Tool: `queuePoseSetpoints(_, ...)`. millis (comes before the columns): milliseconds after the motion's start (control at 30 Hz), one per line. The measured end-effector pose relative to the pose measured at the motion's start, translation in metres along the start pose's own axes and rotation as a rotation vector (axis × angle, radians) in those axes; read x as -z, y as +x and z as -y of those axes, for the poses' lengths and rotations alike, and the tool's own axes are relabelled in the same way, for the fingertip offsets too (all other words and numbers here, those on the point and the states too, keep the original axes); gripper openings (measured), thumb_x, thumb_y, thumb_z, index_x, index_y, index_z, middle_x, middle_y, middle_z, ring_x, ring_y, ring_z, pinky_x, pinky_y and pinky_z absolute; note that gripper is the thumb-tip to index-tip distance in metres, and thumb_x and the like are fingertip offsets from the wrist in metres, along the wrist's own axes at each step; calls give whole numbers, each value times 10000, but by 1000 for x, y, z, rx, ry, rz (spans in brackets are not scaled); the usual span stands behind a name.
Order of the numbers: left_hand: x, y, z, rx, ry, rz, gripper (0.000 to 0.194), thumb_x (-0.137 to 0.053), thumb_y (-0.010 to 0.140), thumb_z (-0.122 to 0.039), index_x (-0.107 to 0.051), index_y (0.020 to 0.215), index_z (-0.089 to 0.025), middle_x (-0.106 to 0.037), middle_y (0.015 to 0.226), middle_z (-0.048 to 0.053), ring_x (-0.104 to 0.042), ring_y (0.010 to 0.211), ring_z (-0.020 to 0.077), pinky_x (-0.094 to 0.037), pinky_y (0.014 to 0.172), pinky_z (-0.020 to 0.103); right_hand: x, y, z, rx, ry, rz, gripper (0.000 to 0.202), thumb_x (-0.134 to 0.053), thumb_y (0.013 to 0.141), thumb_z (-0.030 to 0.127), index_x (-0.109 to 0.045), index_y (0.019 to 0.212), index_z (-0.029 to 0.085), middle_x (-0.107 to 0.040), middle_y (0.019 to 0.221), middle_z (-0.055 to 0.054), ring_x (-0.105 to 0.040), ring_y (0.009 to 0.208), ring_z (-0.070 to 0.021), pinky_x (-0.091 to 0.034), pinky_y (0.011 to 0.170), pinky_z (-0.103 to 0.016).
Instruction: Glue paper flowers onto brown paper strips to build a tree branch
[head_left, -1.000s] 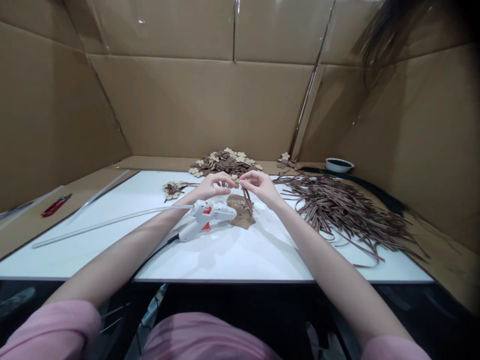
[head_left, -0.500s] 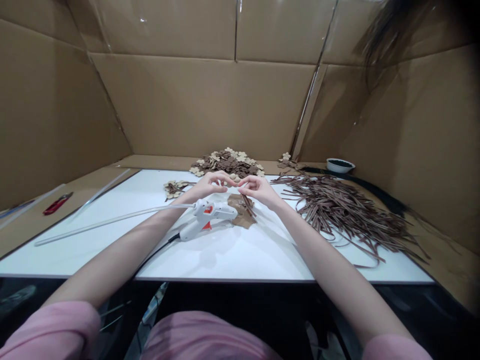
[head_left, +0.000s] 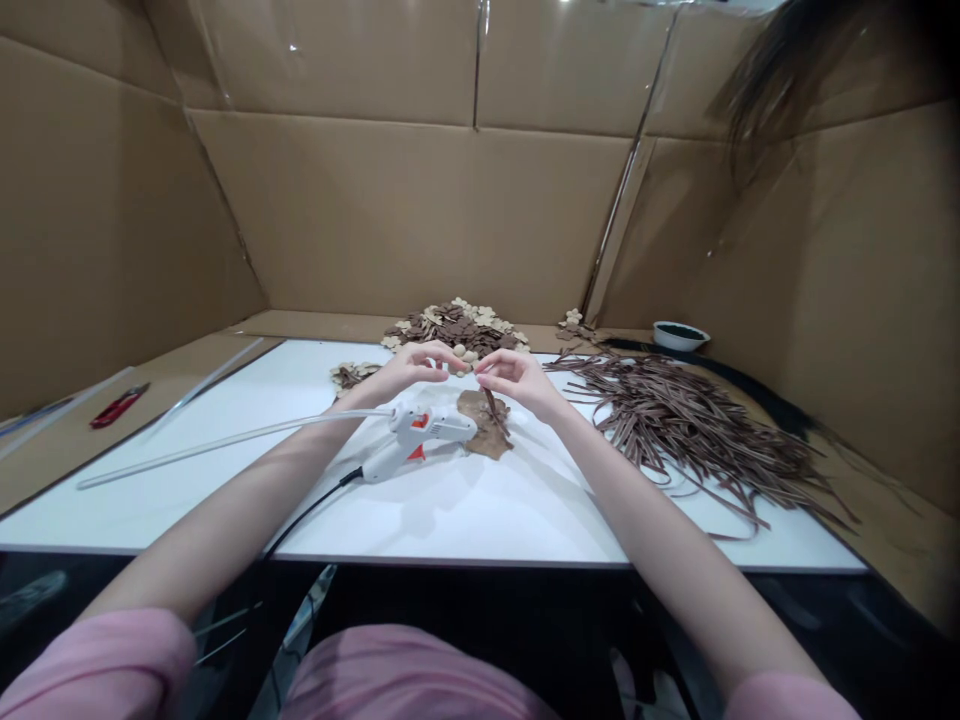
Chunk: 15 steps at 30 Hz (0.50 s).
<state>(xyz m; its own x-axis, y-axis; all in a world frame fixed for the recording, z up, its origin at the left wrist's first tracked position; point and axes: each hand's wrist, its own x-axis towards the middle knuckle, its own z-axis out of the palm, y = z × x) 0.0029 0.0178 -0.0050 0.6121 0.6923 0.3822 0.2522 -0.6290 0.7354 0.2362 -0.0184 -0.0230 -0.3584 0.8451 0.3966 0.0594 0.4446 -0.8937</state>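
My left hand (head_left: 424,366) and my right hand (head_left: 517,380) meet almost fingertip to fingertip over the white board (head_left: 525,520). Both have thumb and fingers drawn together in a pinch; whatever lies between them is too small to make out. Pale flower shapes and round pieces (head_left: 466,355) show just behind the fingertips. Under my right hand a brown strip (head_left: 495,415) lies on a tan-brown patch (head_left: 486,440). A white glue gun (head_left: 405,440) with a red trigger rests in front of my left hand, a long clear stick running out of its back.
Brown and cream flower cutouts (head_left: 457,325) are heaped at the back, with a smaller pile (head_left: 352,377) at left. Brown strips (head_left: 697,425) spread over the right side. Beyond them sits a white bowl (head_left: 680,336). A red cutter (head_left: 118,406) lies far left. Cardboard walls surround the table.
My fingertips have shifted slightly, with the left ones a little further from the right, and more of the pale round pieces behind them shows. The camera view has moved a little.
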Motion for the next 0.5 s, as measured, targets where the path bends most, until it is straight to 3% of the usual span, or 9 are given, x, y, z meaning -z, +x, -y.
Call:
queuePoseSetpoints(300,-13,5,-1,5,-58,135,315,-655,744,-281,-762,1039,-249,-594,1100,63,-584,953,215,-460,784,317,-7,-2,-3,-47,-11,13,360,-791,664,458,-659,824,165,-687,724,-31,-614,633,-141,-450,583,-249)
queuePoseSetpoints(400,-10,5,4,-5,-103,88,321,-658,751,-265,-758,1056,-248,-602,1115,64,-587,1001,224,-463,843,337,-5,-2,-4,-62,-17,-2,369,-791,660,459,-648,821,160,-671,673,-19,-585,584,-128,-412,539,-235)
queuePoseSetpoints(500,-4,4,7,-4,-109,-47,279,-662,771,-285,-767,1024,-233,-622,1137,74,-577,1086,248,-449,919,370,-3,-1,-5,-84,-68,9,377,-785,667,460,-653,845,155,-653,637,-9,-560,544,-120,-381,500,-224)
